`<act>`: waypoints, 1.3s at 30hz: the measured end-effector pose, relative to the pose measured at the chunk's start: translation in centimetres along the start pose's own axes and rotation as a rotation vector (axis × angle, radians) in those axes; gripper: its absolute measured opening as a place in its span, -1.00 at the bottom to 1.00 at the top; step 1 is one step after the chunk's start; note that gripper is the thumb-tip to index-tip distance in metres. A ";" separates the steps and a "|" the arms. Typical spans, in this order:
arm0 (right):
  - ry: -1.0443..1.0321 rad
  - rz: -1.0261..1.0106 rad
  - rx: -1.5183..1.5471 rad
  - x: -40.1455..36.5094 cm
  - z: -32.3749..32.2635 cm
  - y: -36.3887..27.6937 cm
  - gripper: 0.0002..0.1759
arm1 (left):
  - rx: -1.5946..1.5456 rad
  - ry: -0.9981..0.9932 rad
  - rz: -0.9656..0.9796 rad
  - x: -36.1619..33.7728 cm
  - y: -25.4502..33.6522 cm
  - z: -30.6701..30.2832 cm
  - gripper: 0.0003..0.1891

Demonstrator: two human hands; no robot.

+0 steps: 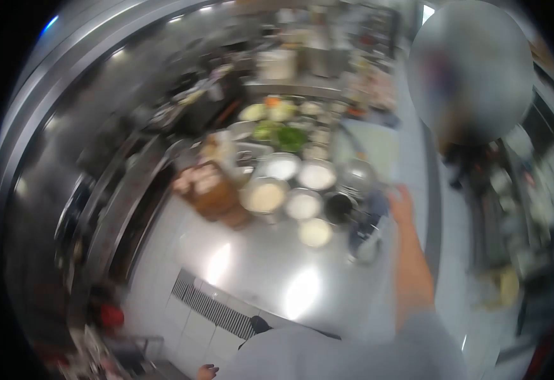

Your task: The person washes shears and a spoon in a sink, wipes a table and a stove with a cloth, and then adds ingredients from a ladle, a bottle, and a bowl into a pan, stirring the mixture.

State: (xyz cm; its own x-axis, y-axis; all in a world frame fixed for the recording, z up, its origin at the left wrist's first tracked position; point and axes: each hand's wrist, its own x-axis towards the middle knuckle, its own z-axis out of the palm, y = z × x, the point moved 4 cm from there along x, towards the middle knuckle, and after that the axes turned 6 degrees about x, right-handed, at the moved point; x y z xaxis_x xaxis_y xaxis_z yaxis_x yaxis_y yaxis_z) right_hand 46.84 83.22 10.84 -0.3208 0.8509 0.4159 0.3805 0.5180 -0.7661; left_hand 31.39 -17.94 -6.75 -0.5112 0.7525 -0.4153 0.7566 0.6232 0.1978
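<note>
My right hand (400, 204) reaches forward over the right edge of the steel table (245, 272), its fingers stretched out though blurred. Right beside its fingertips lies a dark blue cloth (377, 204). Several round containers stand left of it: a clear bowl (357, 175), a dark bowl (339, 208), and bowls of white and cream-coloured contents, such as a white one (303, 205) and a cream one (267, 195). At the bottom edge only a small part of my left hand (207, 372) shows, low beside my body, its fingers mostly hidden.
A brown container of pale pieces (206, 185) sits at the table's left. Green leaves (289, 138) and other vegetables lie farther back, near a pale cutting board (378, 149). A floor drain grate (210, 303) runs below the table. A large blurred round patch covers the upper right.
</note>
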 end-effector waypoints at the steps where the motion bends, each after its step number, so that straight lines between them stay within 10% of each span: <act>1: 0.061 -0.070 0.043 -0.8 -0.8 -2.2 -0.48 | -0.176 -0.187 -0.254 -1.8 0.4 0.0 -0.58; 3: 0.188 0.183 0.388 -1.9 -1.4 -5.1 -0.57 | -0.372 -0.282 -0.648 -5.8 2.0 2.2 -0.52; 7: 0.186 -0.007 0.723 -8.7 0.0 -21.6 -0.64 | -0.550 -0.179 -0.976 -10.5 6.4 3.2 -0.46; 10: -0.197 -0.027 0.825 -14.9 6.3 -30.2 -0.65 | -0.468 -0.344 -0.663 -10.8 5.0 12.2 -0.44; 19: -1.589 -0.175 0.658 -42.5 24.6 -50.6 -0.51 | -1.037 0.115 -1.197 -12.1 1.7 10.2 -0.36; 27: -1.705 -0.479 0.028 -50.3 34.8 -49.5 -0.38 | -1.053 0.136 -1.257 -15.7 -7.2 9.6 -0.36; 39: -1.706 -0.336 -0.114 -49.2 47.7 -48.0 -0.40 | -1.221 0.196 -1.348 -11.5 -22.8 7.3 -0.37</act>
State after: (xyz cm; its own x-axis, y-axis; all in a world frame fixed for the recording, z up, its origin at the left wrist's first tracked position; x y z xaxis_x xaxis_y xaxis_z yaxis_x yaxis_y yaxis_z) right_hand 2.98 12.29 3.72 -0.8402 -0.2862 -0.4606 0.1411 0.7048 -0.6953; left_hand 23.03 -42.34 -12.93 -0.5528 -0.3806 -0.7413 -0.8041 0.4771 0.3548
